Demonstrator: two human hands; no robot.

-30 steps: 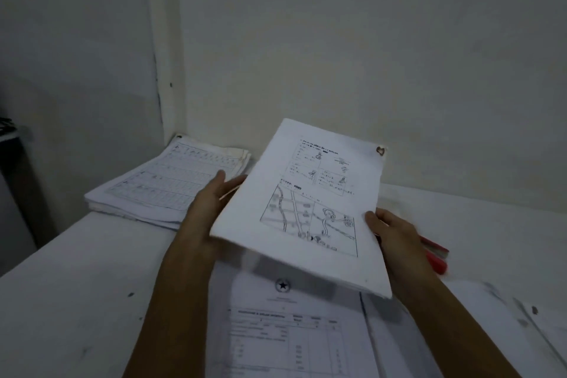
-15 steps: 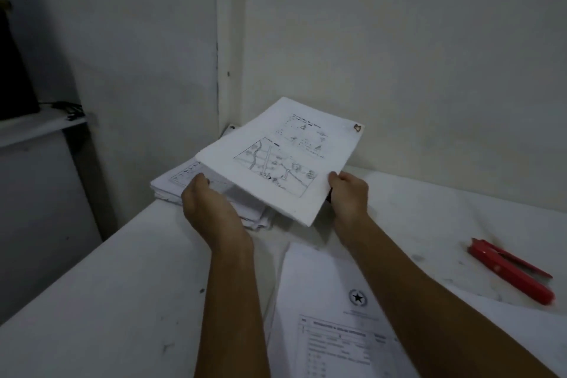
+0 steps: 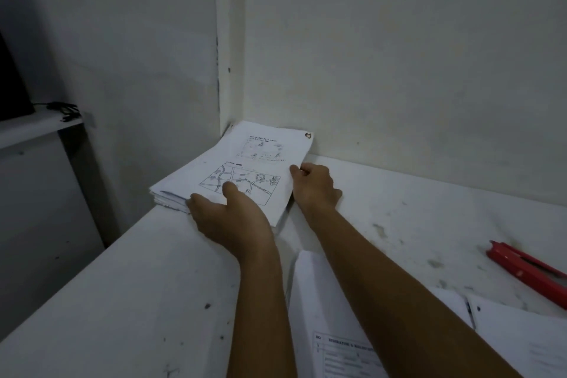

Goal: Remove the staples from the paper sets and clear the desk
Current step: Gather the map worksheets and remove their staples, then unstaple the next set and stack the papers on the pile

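Both hands are on the paper set (image 3: 245,172) with the map drawing, and it lies on top of the stack (image 3: 171,198) in the far corner of the tabletop (image 3: 122,301), hard against the wall (image 3: 399,55). The left hand (image 3: 233,218) rests over the near edge, thumb up on the page, fingers spread along the side of the stack: an open, flat grip that presses more than it grasps. The right hand (image 3: 316,187) curls at the right edge, thumb on top of the sheet and fingers tucked beside it, a light pinch on that paper set. Whether its staple is out I cannot tell; there is a small dark mark at the far right corner, too small to read.

So, by the look of it, one set is going onto the sorted stack, squared up in the corner. Plenty left, though: more papers (image 3: 331,331) lie spread under the forearms at the near edge, with further sheets (image 3: 521,341) to the right, and the red staple remover (image 3: 527,273) sits well apart on the right, untouched. The tabletop is far from clear.
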